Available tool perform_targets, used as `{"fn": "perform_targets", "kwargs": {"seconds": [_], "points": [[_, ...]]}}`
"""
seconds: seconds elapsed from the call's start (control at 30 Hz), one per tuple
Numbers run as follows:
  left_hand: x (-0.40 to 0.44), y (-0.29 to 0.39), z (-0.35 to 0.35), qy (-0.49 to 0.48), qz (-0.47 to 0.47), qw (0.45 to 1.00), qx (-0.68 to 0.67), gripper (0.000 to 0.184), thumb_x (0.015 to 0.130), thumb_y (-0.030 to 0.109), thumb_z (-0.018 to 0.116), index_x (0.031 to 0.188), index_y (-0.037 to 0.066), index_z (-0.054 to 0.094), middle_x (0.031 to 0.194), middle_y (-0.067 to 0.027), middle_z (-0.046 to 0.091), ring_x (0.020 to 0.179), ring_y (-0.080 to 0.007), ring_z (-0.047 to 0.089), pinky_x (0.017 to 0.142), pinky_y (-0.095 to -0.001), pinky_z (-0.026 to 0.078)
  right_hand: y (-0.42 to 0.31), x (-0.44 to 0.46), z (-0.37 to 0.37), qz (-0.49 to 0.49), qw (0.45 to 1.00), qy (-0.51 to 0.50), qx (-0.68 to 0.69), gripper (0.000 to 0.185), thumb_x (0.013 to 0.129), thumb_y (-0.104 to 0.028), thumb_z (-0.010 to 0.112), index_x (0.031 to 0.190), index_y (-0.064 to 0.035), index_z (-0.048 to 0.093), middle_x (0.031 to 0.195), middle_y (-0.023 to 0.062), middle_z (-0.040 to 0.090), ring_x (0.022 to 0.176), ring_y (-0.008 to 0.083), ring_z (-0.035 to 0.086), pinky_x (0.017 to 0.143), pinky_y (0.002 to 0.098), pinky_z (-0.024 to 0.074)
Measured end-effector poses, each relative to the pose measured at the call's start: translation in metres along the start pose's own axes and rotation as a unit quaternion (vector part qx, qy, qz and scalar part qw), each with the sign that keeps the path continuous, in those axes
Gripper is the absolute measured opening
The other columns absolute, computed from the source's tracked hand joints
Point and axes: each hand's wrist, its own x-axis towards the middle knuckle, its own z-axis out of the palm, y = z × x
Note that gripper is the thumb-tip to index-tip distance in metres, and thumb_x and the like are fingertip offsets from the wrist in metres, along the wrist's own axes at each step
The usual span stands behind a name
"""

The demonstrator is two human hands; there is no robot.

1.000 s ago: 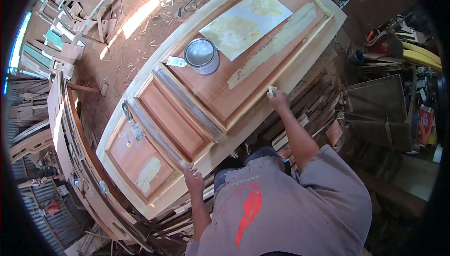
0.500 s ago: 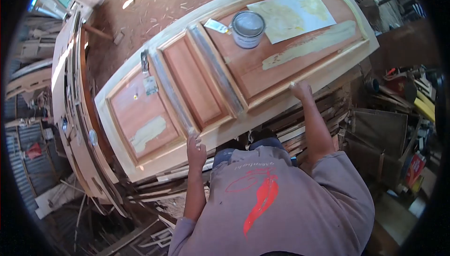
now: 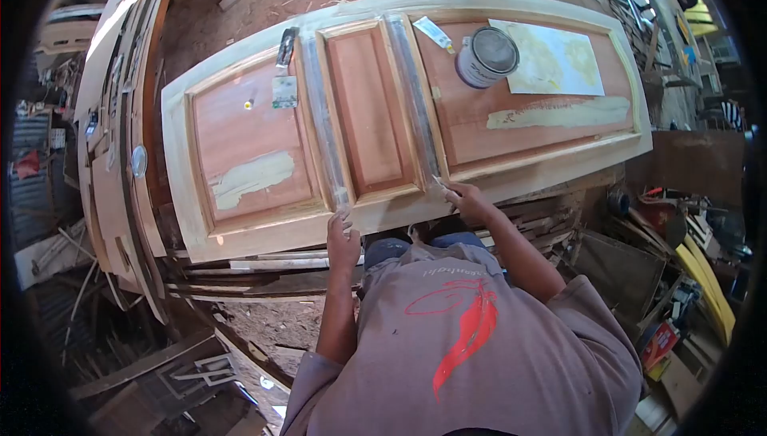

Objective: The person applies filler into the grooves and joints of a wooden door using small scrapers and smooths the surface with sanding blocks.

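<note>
A panelled wooden door (image 3: 383, 211) lies flat before me, with grey strips along its two cross rails. My left hand (image 3: 343, 240) is at its near edge, below the left grey strip (image 3: 321, 116). Its fingers are curled; whatever they hold is too small to make out. My right hand (image 3: 473, 204) is closed at the near end of the right grey strip (image 3: 415, 101), pinching a small whitish thing I cannot name. Pale filler smears mark the left panel (image 3: 254, 179) and the right panel (image 3: 559, 113).
On the door stand a lidded can (image 3: 487, 59), a paint-stained white sheet (image 3: 559, 57), a white tube (image 3: 434, 33), and a black-handled scraper (image 3: 285, 89). A small yellow-tipped piece (image 3: 248, 105) lies on the left panel. Boards (image 3: 128, 156) lean at left; scrap wood lies around.
My right hand has moved left along the door's near edge, from the right panel's frame to the right grey strip. The left hand stays by the left strip. The view has shifted.
</note>
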Motion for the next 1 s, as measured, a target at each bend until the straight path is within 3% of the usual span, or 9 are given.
{"fn": "perform_targets", "kwargs": {"seconds": [0.1, 0.2, 0.33, 0.47, 0.6, 0.7, 0.8, 0.9, 1.0], "points": [[0.000, -0.017, 0.000, 0.007, 0.009, 1.000, -0.012, 0.056, 0.088, -0.002, 0.055, 0.144, 0.000, 0.054, 0.141, -0.0194, 0.059, 0.117, -0.0326, 0.070, 0.094, -0.0404, 0.058, -0.046, -0.009, 0.008, -0.077, 0.959, -0.008, -0.271, 0.053, 0.098, -0.041, 0.068, 0.144, -0.0145, 0.064, 0.113, 0.0273, 0.074, 0.106, 0.0453, 0.071, 0.092, 0.0536, 0.0560], [0.002, -0.043, 0.002, 0.018, 0.031, 0.999, -0.015, 0.057, 0.089, -0.001, 0.056, 0.145, 0.000, 0.053, 0.143, -0.0194, 0.057, 0.117, -0.0327, 0.070, 0.093, -0.0399, 0.059, -0.049, -0.001, 0.027, -0.098, 0.912, 0.042, -0.395, 0.048, 0.097, -0.038, 0.068, 0.138, -0.0144, 0.067, 0.112, 0.0237, 0.074, 0.108, 0.0435, 0.071, 0.092, 0.0542, 0.0566], [-0.006, -0.046, -0.005, 0.045, 0.010, 0.999, -0.025, 0.056, 0.089, -0.001, 0.056, 0.145, 0.001, 0.053, 0.144, -0.0195, 0.056, 0.118, -0.0327, 0.070, 0.092, -0.0402, 0.059, -0.057, 0.017, 0.051, -0.062, 0.873, -0.012, -0.484, 0.040, 0.094, -0.035, 0.068, 0.127, -0.0124, 0.070, 0.108, 0.0213, 0.075, 0.109, 0.0409, 0.071, 0.092, 0.0539, 0.0567], [-0.013, -0.071, -0.011, 0.096, 0.028, 0.995, -0.015, 0.053, 0.089, 0.000, 0.056, 0.142, 0.000, 0.054, 0.140, -0.0204, 0.057, 0.114, -0.0332, 0.070, 0.091, -0.0408, 0.060, -0.093, 0.012, 0.053, -0.062, 0.869, -0.034, -0.490, 0.035, 0.091, -0.032, 0.067, 0.114, -0.0065, 0.075, 0.109, 0.0223, 0.076, 0.108, 0.0406, 0.072, 0.093, 0.0528, 0.0573], [-0.021, -0.113, -0.010, 0.126, 0.048, 0.990, 0.042, 0.052, 0.089, 0.001, 0.057, 0.141, -0.001, 0.054, 0.137, -0.0208, 0.058, 0.112, -0.0332, 0.070, 0.090, -0.0406, 0.060, -0.061, 0.035, 0.053, -0.003, 0.807, -0.141, -0.574, 0.038, 0.091, -0.035, 0.068, 0.117, -0.0080, 0.076, 0.116, 0.0223, 0.076, 0.111, 0.0403, 0.072, 0.098, 0.0527, 0.0561], [-0.033, -0.106, -0.015, 0.136, -0.002, 0.991, 0.005, 0.049, 0.088, 0.006, 0.058, 0.136, -0.002, 0.057, 0.139, -0.0234, 0.056, 0.122, -0.0378, 0.063, 0.101, -0.0445, 0.057, -0.065, 0.036, 0.056, -0.063, 0.819, -0.134, -0.554, 0.043, 0.093, -0.038, 0.068, 0.124, -0.0088, 0.075, 0.119, 0.0228, 0.075, 0.113, 0.0413, 0.071, 0.101, 0.0529, 0.0547], [-0.042, -0.094, -0.015, 0.137, -0.050, 0.987, -0.072, 0.050, 0.088, 0.002, 0.057, 0.138, -0.002, 0.057, 0.137, -0.0220, 0.058, 0.113, -0.0339, 0.070, 0.090, -0.0405, 0.061, -0.079, 0.029, 0.054, -0.100, 0.881, -0.077, -0.456, 0.047, 0.096, -0.040, 0.066, 0.129, -0.0086, 0.073, 0.121, 0.0230, 0.074, 0.114, 0.0420, 0.070, 0.102, 0.0527, 0.0538], [-0.041, -0.092, -0.007, 0.129, -0.033, 0.990, -0.046, 0.051, 0.087, 0.002, 0.057, 0.137, -0.003, 0.057, 0.138, -0.0234, 0.058, 0.114, -0.0350, 0.070, 0.090, -0.0407, 0.061, -0.091, 0.022, 0.055, -0.114, 0.892, -0.061, -0.433, 0.048, 0.100, -0.041, 0.063, 0.133, -0.0079, 0.071, 0.123, 0.0227, 0.074, 0.117, 0.0431, 0.068, 0.105, 0.0524, 0.0518], [-0.034, -0.097, 0.004, 0.145, 0.008, 0.989, 0.020, 0.051, 0.087, 0.003, 0.056, 0.138, -0.005, 0.057, 0.138, -0.0244, 0.059, 0.114, -0.0364, 0.070, 0.092, -0.0412, 0.060, -0.078, 0.030, 0.045, -0.137, 0.907, -0.108, -0.382, 0.044, 0.104, -0.034, 0.061, 0.137, -0.0057, 0.068, 0.116, 0.0244, 0.075, 0.106, 0.0398, 0.074, 0.093, 0.0502, 0.0584]]}}
